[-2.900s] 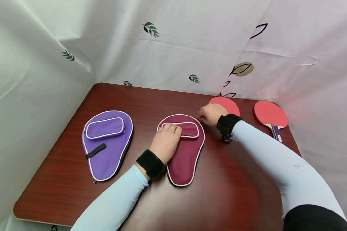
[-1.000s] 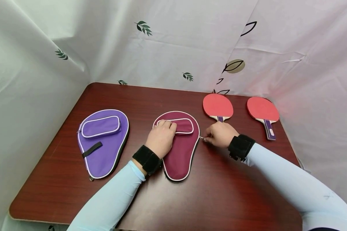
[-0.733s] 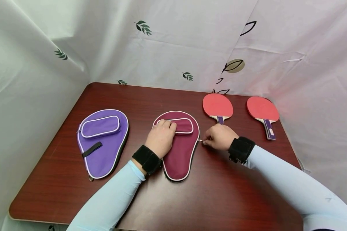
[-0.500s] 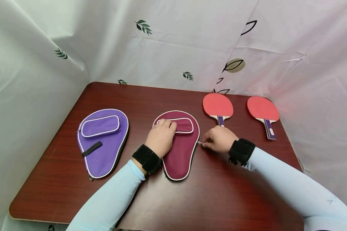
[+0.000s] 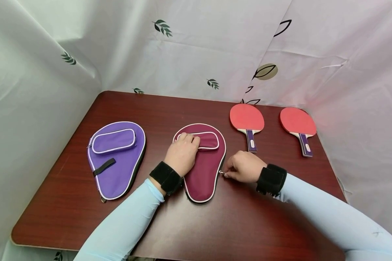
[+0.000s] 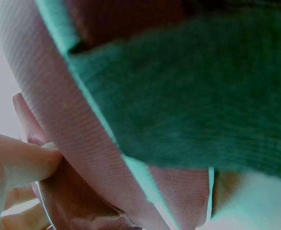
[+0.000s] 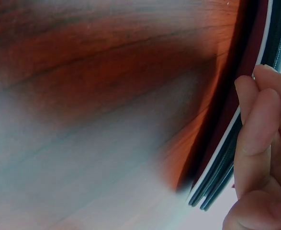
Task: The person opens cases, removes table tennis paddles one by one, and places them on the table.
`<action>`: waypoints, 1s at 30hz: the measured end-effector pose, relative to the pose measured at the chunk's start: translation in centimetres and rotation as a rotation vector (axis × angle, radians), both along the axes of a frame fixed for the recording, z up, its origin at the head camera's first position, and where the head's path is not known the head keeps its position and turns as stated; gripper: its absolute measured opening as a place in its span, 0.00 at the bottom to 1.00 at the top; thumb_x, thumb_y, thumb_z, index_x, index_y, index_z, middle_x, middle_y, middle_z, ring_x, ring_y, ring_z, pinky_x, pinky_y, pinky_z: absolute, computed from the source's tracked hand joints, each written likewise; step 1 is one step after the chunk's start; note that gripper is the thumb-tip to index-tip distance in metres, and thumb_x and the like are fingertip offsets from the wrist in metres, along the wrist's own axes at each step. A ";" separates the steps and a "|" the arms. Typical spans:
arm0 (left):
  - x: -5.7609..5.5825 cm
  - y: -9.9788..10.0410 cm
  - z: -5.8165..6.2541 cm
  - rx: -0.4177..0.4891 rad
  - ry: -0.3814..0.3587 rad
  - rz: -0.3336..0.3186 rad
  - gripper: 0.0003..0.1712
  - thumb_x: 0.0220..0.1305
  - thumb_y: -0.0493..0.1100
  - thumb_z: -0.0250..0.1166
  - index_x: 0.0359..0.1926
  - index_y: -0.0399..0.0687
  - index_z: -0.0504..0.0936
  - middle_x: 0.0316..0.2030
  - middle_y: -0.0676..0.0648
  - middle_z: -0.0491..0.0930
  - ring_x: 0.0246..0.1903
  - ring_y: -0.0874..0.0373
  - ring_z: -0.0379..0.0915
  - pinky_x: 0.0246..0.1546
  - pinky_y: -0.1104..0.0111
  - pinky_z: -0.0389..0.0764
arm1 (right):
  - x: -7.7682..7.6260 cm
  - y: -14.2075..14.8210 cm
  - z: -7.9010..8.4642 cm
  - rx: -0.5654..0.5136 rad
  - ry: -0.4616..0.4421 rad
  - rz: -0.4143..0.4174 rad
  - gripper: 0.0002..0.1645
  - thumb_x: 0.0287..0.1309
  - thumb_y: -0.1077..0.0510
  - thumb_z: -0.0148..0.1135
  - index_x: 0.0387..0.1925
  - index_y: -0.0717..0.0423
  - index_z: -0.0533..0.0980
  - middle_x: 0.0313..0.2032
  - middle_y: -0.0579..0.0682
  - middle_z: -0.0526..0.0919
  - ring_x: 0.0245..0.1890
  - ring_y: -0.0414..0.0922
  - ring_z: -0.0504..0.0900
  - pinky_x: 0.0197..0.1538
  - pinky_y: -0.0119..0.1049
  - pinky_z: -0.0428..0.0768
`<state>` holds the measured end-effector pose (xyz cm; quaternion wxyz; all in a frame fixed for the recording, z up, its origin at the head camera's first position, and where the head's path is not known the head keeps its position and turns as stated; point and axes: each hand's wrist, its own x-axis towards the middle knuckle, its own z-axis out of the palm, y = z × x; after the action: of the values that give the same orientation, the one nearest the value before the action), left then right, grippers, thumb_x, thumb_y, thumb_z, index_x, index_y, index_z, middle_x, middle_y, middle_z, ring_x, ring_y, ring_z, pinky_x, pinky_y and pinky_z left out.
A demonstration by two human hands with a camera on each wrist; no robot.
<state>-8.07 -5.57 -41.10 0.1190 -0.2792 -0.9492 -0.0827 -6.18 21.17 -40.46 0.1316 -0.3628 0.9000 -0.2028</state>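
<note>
A maroon table tennis paddle case (image 5: 204, 174) with white piping and a small pocket lies on the table. My left hand (image 5: 182, 154) holds the case at its pocket; in the left wrist view the thumb (image 6: 30, 160) presses into the maroon cloth. My right hand (image 5: 245, 166) pinches the metal zipper pull (image 5: 221, 172) at the case's right edge, where the side narrows. In the right wrist view, thumb and fingers meet beside the zipper track (image 7: 221, 163), and they hide most of the pull.
To the left lies a purple paddle case (image 5: 119, 170) with a black strap. Two red paddles, a nearer one (image 5: 246, 116) and one by the right edge (image 5: 297, 120), lie at the back right of the brown table (image 5: 68, 203). A white patterned curtain (image 5: 183, 54) surrounds it.
My right hand has drawn the zipper pull from the case's upper right down along its right edge, uncovering the nearer paddle's handle. My left hand stays on the pocket.
</note>
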 end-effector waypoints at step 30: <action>-0.3 -0.1 -0.1 0.011 0.012 0.004 0.10 0.75 0.36 0.65 0.54 0.39 0.84 0.47 0.39 0.86 0.48 0.44 0.78 0.39 0.51 0.89 | 6.7 -3.8 -0.7 -0.005 0.098 0.236 0.07 0.62 0.54 0.81 0.32 0.38 0.89 0.27 0.26 0.84 0.27 0.22 0.78 0.31 0.29 0.80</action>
<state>-8.34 -5.67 -41.24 0.1264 -0.2771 -0.9486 -0.0858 0.55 17.41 -41.17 0.1093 -0.4761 0.8558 -0.1701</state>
